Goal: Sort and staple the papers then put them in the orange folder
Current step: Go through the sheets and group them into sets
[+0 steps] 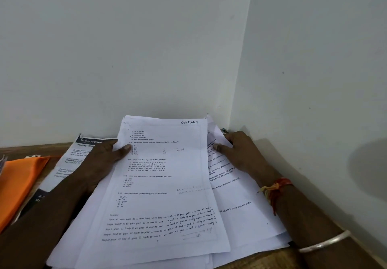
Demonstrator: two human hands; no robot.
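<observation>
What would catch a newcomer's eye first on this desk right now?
The sheet headed SECTION 4 tops a spread pile of papers at centre, with the left hand gripping its left edge and the right hand resting on the sheets beside it. An orange folder lies at far left.

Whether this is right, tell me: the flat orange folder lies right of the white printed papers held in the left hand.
Wrong: the head view shows the flat orange folder left of the white printed papers held in the left hand.

The orange folder [18, 183] runs off the left edge; the left hand [104, 160] half hides the leaflet [71, 157].
</observation>
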